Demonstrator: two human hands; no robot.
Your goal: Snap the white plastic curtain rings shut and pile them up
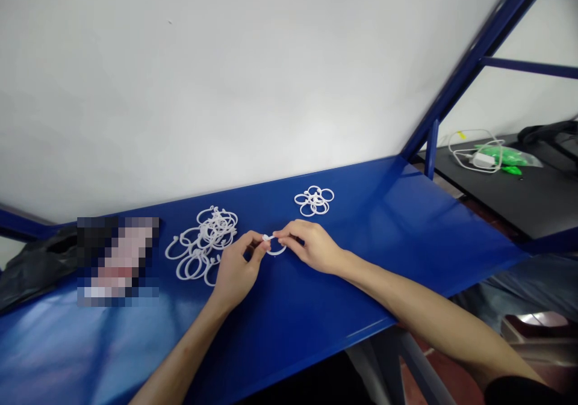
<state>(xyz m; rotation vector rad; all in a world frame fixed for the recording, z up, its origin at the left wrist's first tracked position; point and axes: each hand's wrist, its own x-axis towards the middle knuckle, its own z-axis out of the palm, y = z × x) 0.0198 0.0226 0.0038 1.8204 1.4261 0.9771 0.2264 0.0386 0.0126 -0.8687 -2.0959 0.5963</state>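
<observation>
Reaches forward with bare, inward-slanting forearms, holding bare left hand and bare right hand close together, each in a pinched thumb-and-finger grip.

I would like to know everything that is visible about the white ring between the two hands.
The ring is a thin, white, round band, apparently plastic, with a small lump near the left hand. Fingertips of the left and right hands pinch its far side, partly covering it, so whether it is closed is unclear. Its near curve shows against the blue table; contact there cannot be judged.
</observation>
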